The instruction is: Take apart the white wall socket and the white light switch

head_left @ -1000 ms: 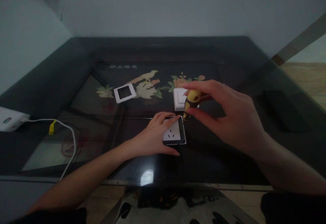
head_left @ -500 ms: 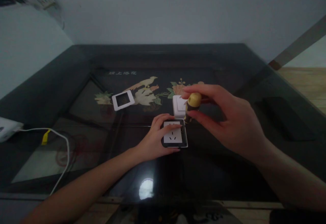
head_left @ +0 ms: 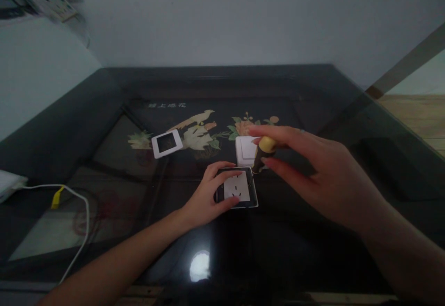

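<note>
My left hand grips a wall socket lying face up on the dark tabletop, thumb and fingertips resting on its white face. The socket's frame is dark, with a pale rim showing at the right and bottom. In my right hand is a stubby screwdriver with a yellow and black handle, pinched between thumb and fingers. It leans over the socket's upper right edge; its tip is too dark to make out. Just behind the socket sits a white switch, partly covered by my right hand.
A white square cover frame lies left of the switch. A white cable with a yellow tag runs from a white device at the left. A dark flat object lies at the right. The table meets the wall behind.
My left thumb has moved from the socket's near edge onto its face. The screwdriver handle tilts more to the right in my right hand. The whole view has shifted slightly.
</note>
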### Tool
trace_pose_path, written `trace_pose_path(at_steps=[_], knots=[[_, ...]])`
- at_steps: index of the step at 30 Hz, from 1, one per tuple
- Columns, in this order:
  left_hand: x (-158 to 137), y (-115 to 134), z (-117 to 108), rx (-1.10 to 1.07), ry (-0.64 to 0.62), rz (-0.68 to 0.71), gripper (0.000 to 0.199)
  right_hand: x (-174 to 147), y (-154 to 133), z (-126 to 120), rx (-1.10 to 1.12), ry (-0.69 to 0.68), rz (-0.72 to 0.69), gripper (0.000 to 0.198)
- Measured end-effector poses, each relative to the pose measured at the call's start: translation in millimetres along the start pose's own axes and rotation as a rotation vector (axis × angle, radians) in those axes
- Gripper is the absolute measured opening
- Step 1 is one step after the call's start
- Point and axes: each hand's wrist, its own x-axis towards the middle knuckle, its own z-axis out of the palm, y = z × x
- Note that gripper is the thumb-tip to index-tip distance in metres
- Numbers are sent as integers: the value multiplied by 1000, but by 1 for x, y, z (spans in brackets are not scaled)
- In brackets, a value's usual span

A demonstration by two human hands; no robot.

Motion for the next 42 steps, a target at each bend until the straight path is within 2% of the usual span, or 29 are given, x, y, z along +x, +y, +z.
trace_pose_path(at_steps=[2,6,10,12,16,18,22,24,29,31,35,37,42], knots=[[3,-4,-5,-28,35,-38,27,1,0,3,-8,32,-24,31],[9,-11,-9,-60,96,-111,23,1,0,7,-98,178,-40,21],[8,-12,-8,-81,73,-162,26,0,-2,0,-32,38,4,38],[8,-11,-8,-85,65,-175,26,-1,-2,-4,4,-32,-3,38],[7,-11,-8,-84,57,-186,27,-1,-4,-3,-79,70,-36,20],[8,-11,-9,-83,56,-190,27,-1,-5,-2,-121,108,-35,20],[7,-11,-8,-81,53,-187,28,-3,-7,-7,-52,-22,-23,39],[7,-12,-8,-81,56,-185,28,-4,-8,-9,-30,-60,-36,37],[7,-13,-7,-83,60,-182,27,-6,-8,-2,-175,58,-79,21],[7,-13,-7,-84,55,-187,27,-7,-8,-1,-185,63,-64,26],[8,-11,-8,-88,46,-190,28,-6,-9,-4,-81,-30,-47,41],[8,-10,-9,-90,46,-187,27,-5,-9,-4,-65,-53,-48,38],[9,-8,-9,-90,46,-181,27,-4,-9,-1,-140,73,-64,21]])
